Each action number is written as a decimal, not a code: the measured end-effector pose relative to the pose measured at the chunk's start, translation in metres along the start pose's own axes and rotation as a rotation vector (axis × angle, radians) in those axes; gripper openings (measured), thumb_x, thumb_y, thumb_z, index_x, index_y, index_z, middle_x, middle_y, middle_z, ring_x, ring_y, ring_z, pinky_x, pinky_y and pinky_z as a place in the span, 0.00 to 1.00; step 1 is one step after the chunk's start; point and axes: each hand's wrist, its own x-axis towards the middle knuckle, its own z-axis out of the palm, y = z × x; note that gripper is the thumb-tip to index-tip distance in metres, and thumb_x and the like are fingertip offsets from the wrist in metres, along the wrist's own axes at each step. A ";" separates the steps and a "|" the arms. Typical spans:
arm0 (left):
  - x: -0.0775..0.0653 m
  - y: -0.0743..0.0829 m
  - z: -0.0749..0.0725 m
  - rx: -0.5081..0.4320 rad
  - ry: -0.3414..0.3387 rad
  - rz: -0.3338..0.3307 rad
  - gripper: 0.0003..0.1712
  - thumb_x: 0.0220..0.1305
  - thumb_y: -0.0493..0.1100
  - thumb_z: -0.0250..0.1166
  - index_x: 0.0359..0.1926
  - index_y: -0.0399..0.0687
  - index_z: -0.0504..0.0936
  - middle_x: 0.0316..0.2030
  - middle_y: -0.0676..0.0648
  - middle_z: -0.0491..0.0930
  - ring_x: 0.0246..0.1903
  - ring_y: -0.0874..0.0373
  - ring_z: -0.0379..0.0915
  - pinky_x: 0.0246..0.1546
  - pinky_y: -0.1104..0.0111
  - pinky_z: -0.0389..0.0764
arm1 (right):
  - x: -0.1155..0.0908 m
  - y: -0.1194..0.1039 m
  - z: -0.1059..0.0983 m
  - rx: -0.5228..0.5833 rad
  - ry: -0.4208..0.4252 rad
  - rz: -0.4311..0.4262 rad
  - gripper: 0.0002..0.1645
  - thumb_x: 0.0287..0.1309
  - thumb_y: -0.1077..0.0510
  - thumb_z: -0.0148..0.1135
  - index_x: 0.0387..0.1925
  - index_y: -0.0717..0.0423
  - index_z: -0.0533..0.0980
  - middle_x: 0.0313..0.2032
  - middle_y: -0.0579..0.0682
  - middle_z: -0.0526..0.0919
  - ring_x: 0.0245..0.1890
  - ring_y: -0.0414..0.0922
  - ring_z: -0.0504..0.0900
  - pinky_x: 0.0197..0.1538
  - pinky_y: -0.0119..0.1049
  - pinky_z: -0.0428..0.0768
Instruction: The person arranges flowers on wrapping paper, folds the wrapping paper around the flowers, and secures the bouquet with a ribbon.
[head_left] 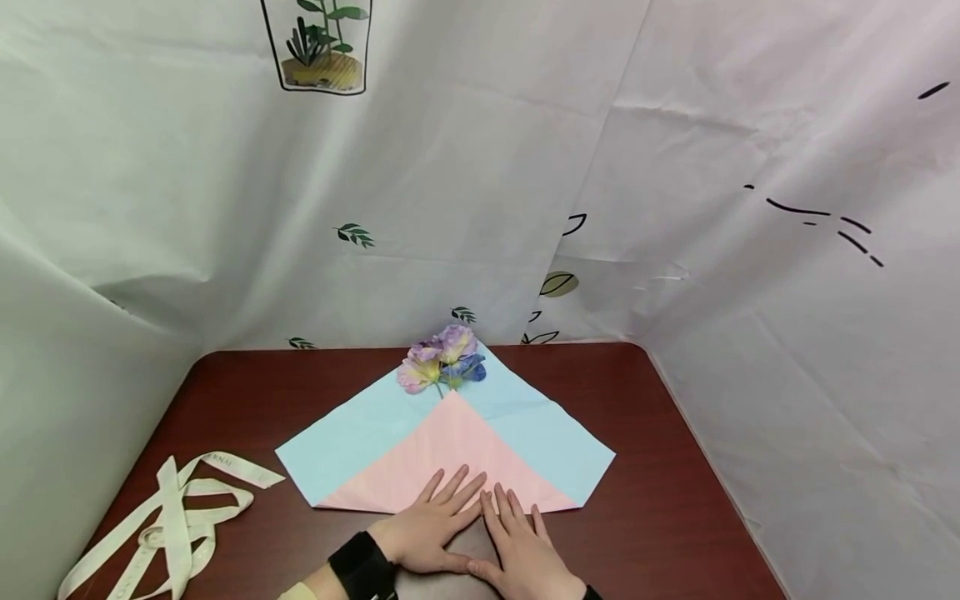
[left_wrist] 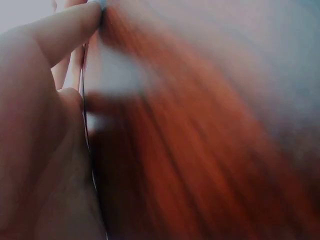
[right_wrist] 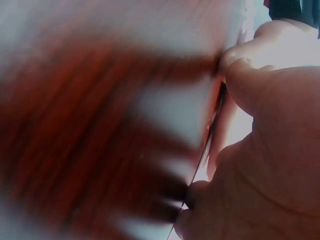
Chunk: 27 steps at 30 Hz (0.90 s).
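1. The paper (head_left: 558, 437) lay spread on the desk (head_left: 675, 517) in front of the person, its pink flap (head_left: 450, 437) folded up over the blue part.
2. The left hand (head_left: 433, 531) lay flat with straight, spread fingers on the flap's lower edge; the right hand (head_left: 527, 557) lay beside it, fingers straight and nearer together. Neither gripped anything; the thumb tips seemed to touch.
3. Done, by the look of it: the bottom fold was made, apparently being creased, and the flowers (head_left: 450, 350) were laid at the top corner. Whether their stems ran under the flap could not be told.
4. Left, as it seemed: both side corners stuck out flat, not wrapped round the flowers, and the ribbon (head_left: 177, 529) lay loose on the left, tied round nothing.
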 end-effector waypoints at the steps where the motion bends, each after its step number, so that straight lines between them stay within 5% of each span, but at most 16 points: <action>1: -0.002 0.001 -0.003 0.016 -0.003 -0.004 0.51 0.76 0.76 0.50 0.87 0.53 0.52 0.87 0.48 0.39 0.85 0.43 0.28 0.79 0.38 0.36 | -0.001 0.002 -0.001 0.009 0.000 0.007 0.57 0.73 0.26 0.55 0.86 0.56 0.52 0.85 0.60 0.48 0.83 0.64 0.47 0.74 0.76 0.50; 7: -0.024 -0.009 -0.011 0.044 0.030 -0.034 0.49 0.78 0.71 0.54 0.87 0.52 0.54 0.86 0.46 0.44 0.84 0.39 0.33 0.77 0.33 0.41 | -0.007 0.017 -0.006 0.016 0.014 0.046 0.56 0.73 0.28 0.56 0.85 0.58 0.54 0.85 0.57 0.52 0.83 0.65 0.47 0.75 0.74 0.48; 11: -0.048 -0.022 -0.013 -0.055 0.077 -0.032 0.46 0.79 0.67 0.57 0.86 0.51 0.55 0.86 0.40 0.43 0.83 0.34 0.30 0.76 0.34 0.33 | -0.014 0.026 -0.011 0.020 0.036 0.029 0.54 0.75 0.30 0.56 0.84 0.61 0.57 0.84 0.59 0.53 0.82 0.67 0.50 0.75 0.76 0.49; 15: -0.069 -0.032 -0.015 -0.042 0.144 -0.037 0.45 0.80 0.65 0.57 0.85 0.50 0.58 0.85 0.36 0.46 0.83 0.31 0.32 0.77 0.43 0.24 | -0.019 0.031 -0.017 0.072 0.022 0.021 0.52 0.76 0.32 0.55 0.84 0.61 0.56 0.84 0.60 0.51 0.82 0.68 0.48 0.75 0.76 0.47; 20: -0.092 -0.043 -0.015 -0.006 0.207 -0.074 0.43 0.81 0.63 0.56 0.85 0.47 0.59 0.84 0.34 0.49 0.84 0.40 0.26 0.73 0.64 0.10 | -0.023 0.039 -0.021 0.098 0.023 0.018 0.51 0.78 0.33 0.55 0.84 0.61 0.55 0.85 0.60 0.48 0.83 0.68 0.44 0.75 0.76 0.44; 27: -0.125 -0.053 -0.015 -0.001 0.274 -0.166 0.41 0.81 0.62 0.57 0.84 0.48 0.62 0.84 0.39 0.50 0.83 0.56 0.15 0.72 0.67 0.09 | -0.032 0.056 -0.022 0.095 0.096 0.042 0.50 0.79 0.34 0.53 0.84 0.63 0.55 0.85 0.60 0.49 0.83 0.68 0.41 0.76 0.75 0.43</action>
